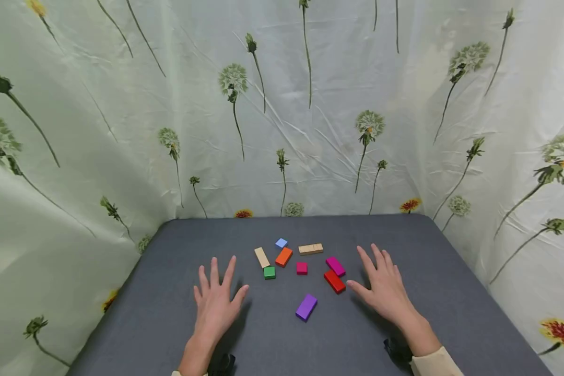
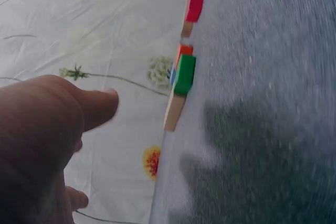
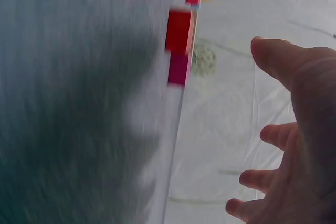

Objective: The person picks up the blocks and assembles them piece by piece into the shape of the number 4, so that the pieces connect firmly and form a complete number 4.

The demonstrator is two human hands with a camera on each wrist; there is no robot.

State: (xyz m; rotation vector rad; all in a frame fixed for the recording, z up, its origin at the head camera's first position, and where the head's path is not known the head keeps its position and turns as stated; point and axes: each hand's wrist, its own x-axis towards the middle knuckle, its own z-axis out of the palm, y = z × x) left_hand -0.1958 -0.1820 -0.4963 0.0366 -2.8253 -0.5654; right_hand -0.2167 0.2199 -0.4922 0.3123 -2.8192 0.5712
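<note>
My left hand [image 1: 214, 308] hovers over the left part of the table with its fingers spread, holding nothing. The green block [image 1: 269, 272] is nearest to it, touching the end of a plain wooden block [image 1: 261, 257]. On the other side my right hand [image 1: 384, 290] is also raised and spread, without anything in it. Beside its thumb lies a red block [image 1: 335, 281], with a magenta block [image 1: 336, 266] just behind. A purple block [image 1: 306, 307] lies between the hands, toward the front. Farther back are an orange block [image 1: 284, 257] and a small crimson block [image 1: 302, 268].
A small blue block [image 1: 281, 243] and a second wooden block [image 1: 310, 249] lie at the back of the group. The dark grey table [image 1: 150, 313] is bordered by a flower-patterned curtain [image 1: 282, 104] behind and at both sides.
</note>
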